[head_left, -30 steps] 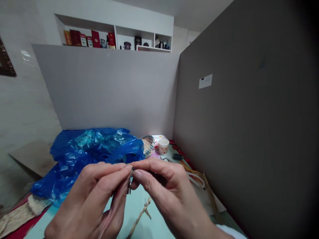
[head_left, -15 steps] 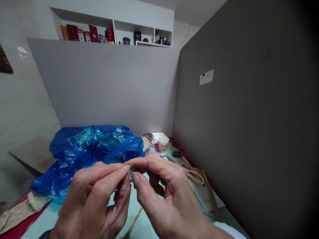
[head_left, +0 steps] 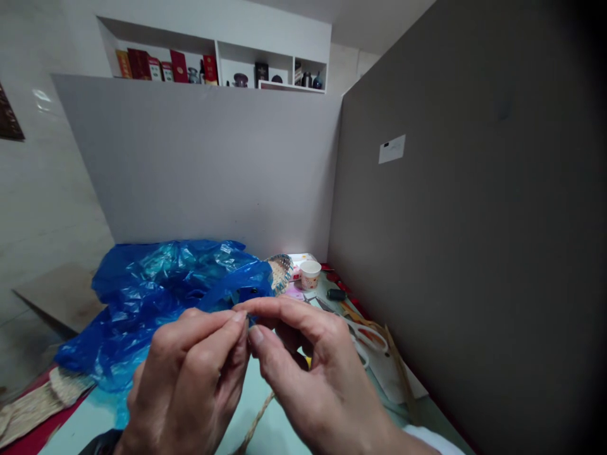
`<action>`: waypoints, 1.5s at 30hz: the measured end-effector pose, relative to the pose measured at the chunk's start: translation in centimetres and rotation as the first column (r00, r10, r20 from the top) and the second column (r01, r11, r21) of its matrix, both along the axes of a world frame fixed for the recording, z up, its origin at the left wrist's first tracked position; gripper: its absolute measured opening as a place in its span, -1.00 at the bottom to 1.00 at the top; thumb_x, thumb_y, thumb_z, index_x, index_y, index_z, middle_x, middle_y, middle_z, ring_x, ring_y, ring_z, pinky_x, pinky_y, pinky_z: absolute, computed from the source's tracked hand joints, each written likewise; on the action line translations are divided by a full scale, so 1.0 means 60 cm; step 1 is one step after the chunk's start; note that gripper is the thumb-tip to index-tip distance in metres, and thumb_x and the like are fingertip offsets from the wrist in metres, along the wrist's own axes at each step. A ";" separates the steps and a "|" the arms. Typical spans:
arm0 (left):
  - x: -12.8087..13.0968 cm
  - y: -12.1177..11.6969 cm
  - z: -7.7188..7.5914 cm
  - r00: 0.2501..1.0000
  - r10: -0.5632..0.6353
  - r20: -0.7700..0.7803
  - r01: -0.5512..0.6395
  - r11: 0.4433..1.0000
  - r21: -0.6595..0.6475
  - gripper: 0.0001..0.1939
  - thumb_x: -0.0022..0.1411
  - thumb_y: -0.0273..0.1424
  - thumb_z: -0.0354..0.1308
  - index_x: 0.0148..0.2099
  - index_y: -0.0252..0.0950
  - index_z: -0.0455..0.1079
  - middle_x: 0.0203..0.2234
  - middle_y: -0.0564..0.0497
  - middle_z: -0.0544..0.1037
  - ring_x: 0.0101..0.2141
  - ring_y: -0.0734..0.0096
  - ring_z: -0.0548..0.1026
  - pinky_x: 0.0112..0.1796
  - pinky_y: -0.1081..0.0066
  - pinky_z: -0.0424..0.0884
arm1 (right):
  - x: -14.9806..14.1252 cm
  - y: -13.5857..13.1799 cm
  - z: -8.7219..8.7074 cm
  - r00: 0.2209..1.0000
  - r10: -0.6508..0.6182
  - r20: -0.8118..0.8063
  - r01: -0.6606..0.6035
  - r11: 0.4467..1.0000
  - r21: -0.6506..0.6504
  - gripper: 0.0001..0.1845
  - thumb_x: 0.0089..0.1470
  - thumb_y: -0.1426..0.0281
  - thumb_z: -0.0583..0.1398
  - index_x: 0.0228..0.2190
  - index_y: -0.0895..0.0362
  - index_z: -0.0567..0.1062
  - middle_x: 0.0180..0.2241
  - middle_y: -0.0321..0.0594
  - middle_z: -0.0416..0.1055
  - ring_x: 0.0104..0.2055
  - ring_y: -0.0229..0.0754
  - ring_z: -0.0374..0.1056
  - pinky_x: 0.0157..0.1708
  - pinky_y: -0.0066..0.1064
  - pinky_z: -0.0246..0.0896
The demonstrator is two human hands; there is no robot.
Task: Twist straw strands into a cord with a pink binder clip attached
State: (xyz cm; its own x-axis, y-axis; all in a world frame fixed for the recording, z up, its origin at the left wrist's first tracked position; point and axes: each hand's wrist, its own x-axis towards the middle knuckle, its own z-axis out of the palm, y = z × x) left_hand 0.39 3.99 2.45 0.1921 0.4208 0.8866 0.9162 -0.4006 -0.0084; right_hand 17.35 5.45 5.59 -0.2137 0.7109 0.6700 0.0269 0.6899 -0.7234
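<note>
My left hand [head_left: 192, 373] and my right hand [head_left: 310, 366] meet fingertip to fingertip above the table, in the lower middle of the head view. The left fingers are pinched together. Whatever sits between them is mostly hidden; only a tiny dark bluish bit shows at the tips. My right index finger touches the left fingertips, and the right thumb lies close below, so the right hand is also curled in a pinch. Below the hands a twisted straw-coloured cord [head_left: 258, 419] runs down toward me.
A crumpled blue plastic bag [head_left: 171, 284] lies at the left, a woven basket [head_left: 281, 270] beside it. Toward the right are a paper cup [head_left: 310, 275], a dark thread spool [head_left: 336, 294] and white-handled scissors [head_left: 374, 339]. Woven material [head_left: 42, 401] lies front left. Grey partitions [head_left: 213, 164] enclose the table.
My left wrist and forearm have shifted slightly to the right, with the left fingers closing in a little more. Both hands keep their fingertips together.
</note>
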 end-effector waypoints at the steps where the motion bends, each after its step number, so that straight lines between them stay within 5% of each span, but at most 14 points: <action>1: 0.001 0.001 -0.002 1.000 -0.013 -0.006 0.013 1.000 0.000 -0.76 0.03 -0.43 0.34 -0.19 -0.09 0.56 -0.36 0.01 0.64 -0.43 0.37 0.59 -0.32 0.42 0.52 | 0.000 0.000 -0.001 1.000 0.013 -0.003 -0.013 1.000 -0.019 -0.77 0.03 0.49 0.18 -0.29 0.19 0.62 -0.39 -0.22 0.58 -0.38 -0.25 0.45 -0.39 -0.50 0.35; 8: 0.010 0.001 0.000 0.991 0.034 0.126 -0.024 0.997 -0.076 -0.88 0.09 -0.42 0.29 -0.26 -0.15 0.56 -0.41 -0.02 0.60 -0.41 0.33 0.55 -0.28 0.37 0.50 | 0.003 0.003 -0.001 0.997 0.077 -0.012 -0.077 0.985 -0.152 -0.75 0.06 0.41 0.19 -0.24 0.22 0.62 -0.33 -0.16 0.58 -0.34 -0.21 0.47 -0.36 -0.45 0.37; 13: 0.023 0.003 0.019 0.947 -0.154 0.283 0.178 0.982 -0.062 -0.86 0.11 -0.45 0.26 -0.24 -0.15 0.44 -0.35 0.06 0.50 -0.33 0.41 0.51 -0.33 0.52 0.47 | 0.012 0.010 0.005 0.997 0.075 0.017 -0.072 0.990 -0.119 -0.76 0.05 0.42 0.23 -0.23 0.20 0.63 -0.39 -0.23 0.55 -0.41 -0.29 0.37 -0.43 -0.50 0.26; 19: 0.057 -0.005 0.030 0.617 -0.194 0.763 0.498 0.847 -0.188 -0.90 0.23 -0.26 0.18 -0.32 -0.12 0.38 -0.41 0.15 0.41 -0.53 0.57 0.38 -0.59 0.65 0.35 | 0.019 0.015 0.007 0.999 0.018 0.045 -0.012 0.990 -0.140 -0.85 0.07 0.36 0.28 -0.33 0.16 0.63 -0.44 -0.33 0.52 -0.45 -0.34 0.28 -0.43 -0.49 0.18; 27: 0.036 -0.002 0.038 0.282 -0.011 0.959 0.800 0.555 -0.229 -0.79 0.06 -0.16 0.33 -0.32 -0.13 0.46 -0.48 0.10 0.45 -0.46 0.47 0.40 -0.47 0.55 0.43 | 0.025 0.011 0.013 0.999 -0.015 0.036 0.014 1.000 0.015 -0.94 0.07 0.47 0.28 -0.40 0.19 0.59 -0.44 -0.32 0.51 -0.36 -0.32 0.37 -0.31 -0.51 0.24; 29: 0.035 -0.007 0.040 0.232 0.017 0.972 0.829 0.520 -0.207 -0.80 0.06 -0.18 0.33 -0.30 -0.13 0.47 -0.47 0.09 0.46 -0.44 0.44 0.41 -0.46 0.52 0.45 | 0.024 0.010 0.012 0.999 -0.034 0.040 0.030 0.996 0.084 -0.93 0.09 0.48 0.27 -0.41 0.20 0.57 -0.44 -0.30 0.51 -0.35 -0.31 0.38 -0.28 -0.49 0.24; 33: 0.037 -0.012 0.043 0.242 -0.017 0.970 0.794 0.578 -0.188 -0.80 0.01 -0.19 0.37 -0.33 -0.13 0.50 -0.49 0.12 0.44 -0.47 0.50 0.39 -0.50 0.60 0.43 | 0.021 0.010 0.006 0.996 -0.086 0.031 0.078 0.976 0.205 -0.90 0.12 0.49 0.23 -0.42 0.23 0.54 -0.42 -0.23 0.50 -0.36 -0.29 0.36 -0.26 -0.45 0.22; 37: 0.050 -0.017 0.046 0.315 -0.017 0.949 0.676 0.706 -0.212 -0.81 -0.01 -0.20 0.36 -0.32 -0.10 0.50 -0.40 0.14 0.48 -0.42 0.48 0.41 -0.50 0.64 0.41 | 0.018 0.012 0.002 0.993 -0.116 0.026 0.107 0.968 0.228 -0.90 0.09 0.50 0.23 -0.44 0.23 0.53 -0.47 -0.25 0.46 -0.43 -0.32 0.27 -0.33 -0.45 0.18; 42: 0.072 -0.025 0.046 0.379 -0.058 0.924 0.565 0.805 -0.182 -0.92 0.09 -0.27 0.27 -0.34 -0.11 0.48 -0.45 0.16 0.47 -0.47 0.50 0.40 -0.52 0.62 0.38 | 0.016 0.016 0.007 0.999 0.029 0.016 -0.027 0.996 -0.084 -0.89 0.05 0.43 0.25 -0.49 0.19 0.52 -0.56 -0.36 0.34 -0.56 -0.39 0.10 -0.55 -0.49 0.04; 45: 0.072 -0.025 0.045 0.407 -0.073 0.911 0.539 0.824 -0.175 -0.94 0.09 -0.28 0.25 -0.36 -0.11 0.47 -0.46 0.16 0.48 -0.51 0.52 0.42 -0.52 0.62 0.40 | 0.018 0.021 0.012 0.975 0.204 -0.087 -0.221 0.931 -0.290 -0.88 0.03 0.40 0.27 -0.48 0.20 0.51 -0.58 -0.37 0.31 -0.55 -0.40 0.11 -0.58 -0.54 0.03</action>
